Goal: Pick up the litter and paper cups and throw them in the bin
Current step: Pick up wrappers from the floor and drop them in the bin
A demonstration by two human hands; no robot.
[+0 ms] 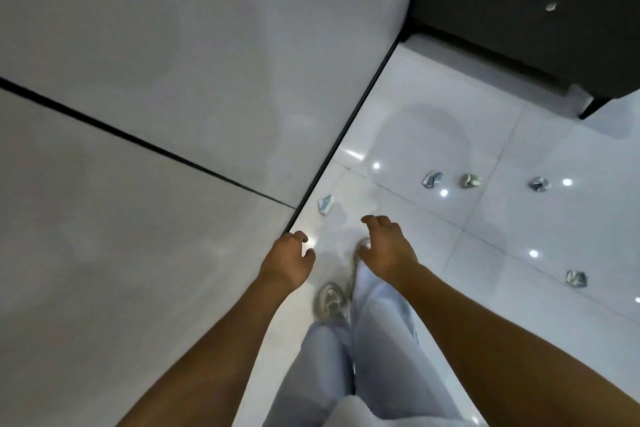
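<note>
Both bare arms reach forward and down over a glossy white tiled floor point(433, 135), the left hand point(289, 262) and right hand point(386, 246) loosely curled and holding nothing. Five crumpled litter pieces lie scattered: one point(325, 204) beside the wall point(173, 45), three point(432, 179) point(470, 181) point(539, 184) in a row ahead, one point(576, 278) at right.

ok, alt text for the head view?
Both hands, left and right, hang empty over a glossy white tiled floor beside a grey wall. Five crumpled litter pieces lie scattered, the nearest by the wall; no bin visible.
</note>
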